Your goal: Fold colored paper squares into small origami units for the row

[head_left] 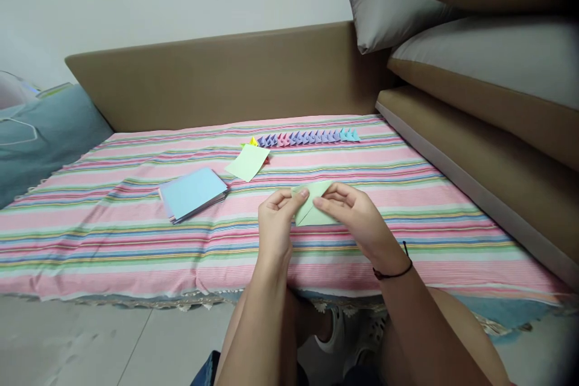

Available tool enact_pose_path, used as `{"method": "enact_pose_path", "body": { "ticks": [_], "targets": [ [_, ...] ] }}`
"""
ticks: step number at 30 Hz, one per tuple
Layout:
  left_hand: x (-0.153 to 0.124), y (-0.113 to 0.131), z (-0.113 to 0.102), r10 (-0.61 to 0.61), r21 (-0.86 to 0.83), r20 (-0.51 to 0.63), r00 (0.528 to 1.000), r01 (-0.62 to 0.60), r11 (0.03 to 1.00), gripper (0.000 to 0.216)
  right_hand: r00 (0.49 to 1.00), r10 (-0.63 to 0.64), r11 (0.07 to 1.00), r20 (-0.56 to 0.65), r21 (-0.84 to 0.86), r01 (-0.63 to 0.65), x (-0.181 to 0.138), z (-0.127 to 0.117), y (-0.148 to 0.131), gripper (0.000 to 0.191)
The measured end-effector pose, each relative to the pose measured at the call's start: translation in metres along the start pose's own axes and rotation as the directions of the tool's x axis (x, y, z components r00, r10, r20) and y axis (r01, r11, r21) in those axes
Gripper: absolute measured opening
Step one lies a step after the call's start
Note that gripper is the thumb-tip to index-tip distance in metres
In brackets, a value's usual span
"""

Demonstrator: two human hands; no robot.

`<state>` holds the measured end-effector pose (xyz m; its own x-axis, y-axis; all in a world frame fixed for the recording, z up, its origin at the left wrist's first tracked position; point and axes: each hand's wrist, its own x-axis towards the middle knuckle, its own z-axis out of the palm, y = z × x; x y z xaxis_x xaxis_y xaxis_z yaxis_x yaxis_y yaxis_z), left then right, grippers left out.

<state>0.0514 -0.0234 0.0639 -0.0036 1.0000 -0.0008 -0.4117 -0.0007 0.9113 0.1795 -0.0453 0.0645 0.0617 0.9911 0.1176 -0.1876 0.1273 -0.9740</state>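
Folded green paper [311,213] in left grip [281,208] and right grip [355,211]

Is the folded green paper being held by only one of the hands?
No, the left hand and the right hand both hold the folded green paper, one at each side.

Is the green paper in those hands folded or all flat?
Folded. The light green paper, held between the left hand and right hand, shows a slanting flap edge.

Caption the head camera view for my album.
Left hand and right hand hold folded green paper over a striped cloth, colourful folded pieces beyond.
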Motion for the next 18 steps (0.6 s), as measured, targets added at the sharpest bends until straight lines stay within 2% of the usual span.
{"method": "enact_pose_path", "body": {
  "ticks": [5,8,11,18],
  "targets": [
    [0.001,0.003,-0.004,-0.043,0.002,0.033,0.999,0.043,0.999,0.022,0.998,0.009,1.000,-0.061,-0.012,-0.010,-0.001,0.001,0.000,0.028],
    [0.002,0.007,-0.008,-0.068,0.059,0.078,0.995,0.063,0.996,0.020,0.997,0.065,0.998,-0.049,-0.009,-0.066,-0.001,-0.006,-0.003,0.030],
    [0.002,0.010,-0.010,-0.049,0.126,0.128,0.991,0.033,0.992,0.019,0.997,0.074,0.997,-0.025,-0.031,-0.075,-0.002,-0.013,-0.007,0.028],
    [0.000,0.013,-0.011,-0.064,0.110,0.174,0.983,0.045,0.993,0.015,0.997,0.080,0.997,-0.009,-0.019,-0.080,-0.004,-0.016,-0.011,0.023]
  ]
}}
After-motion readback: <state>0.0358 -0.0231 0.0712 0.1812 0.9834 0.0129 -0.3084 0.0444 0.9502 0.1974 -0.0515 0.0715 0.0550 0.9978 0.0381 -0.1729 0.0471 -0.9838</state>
